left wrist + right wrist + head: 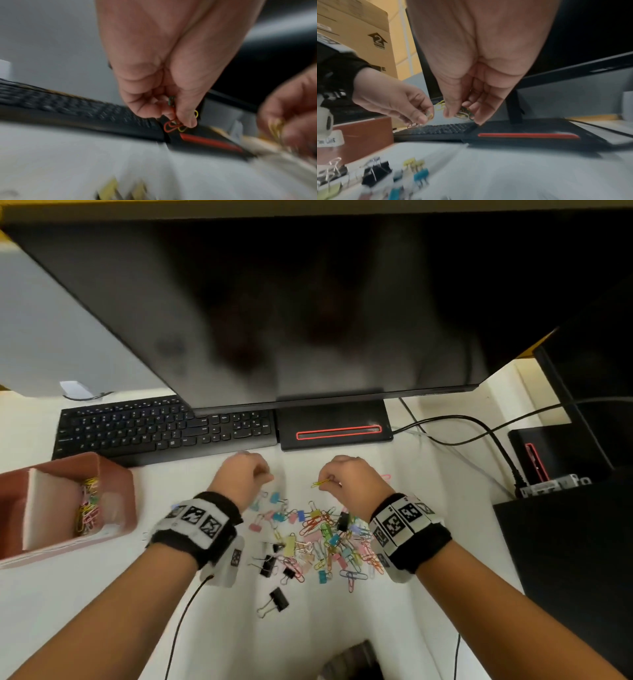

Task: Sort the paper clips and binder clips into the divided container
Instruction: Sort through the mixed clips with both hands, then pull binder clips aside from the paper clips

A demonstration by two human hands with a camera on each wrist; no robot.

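A heap of coloured paper clips and binder clips (318,539) lies on the white desk between my wrists. My left hand (245,475) hovers beyond the heap and pinches a few paper clips (173,125), red and yellow, between thumb and fingers. My right hand (337,477) hovers beside it, gripping a small bunch of paper clips (464,113); a yellow one (320,483) sticks out toward the left hand. The reddish divided container (113,474) stands at the far left; its right compartment holds coloured paper clips (87,506), and the left compartment's contents are hidden.
A black keyboard (164,428) and a monitor base (334,426) lie just beyond my hands under a large dark monitor (308,302). Cables (479,433) run off to the right toward black equipment (565,542). A black binder clip (277,601) sits alone nearer me.
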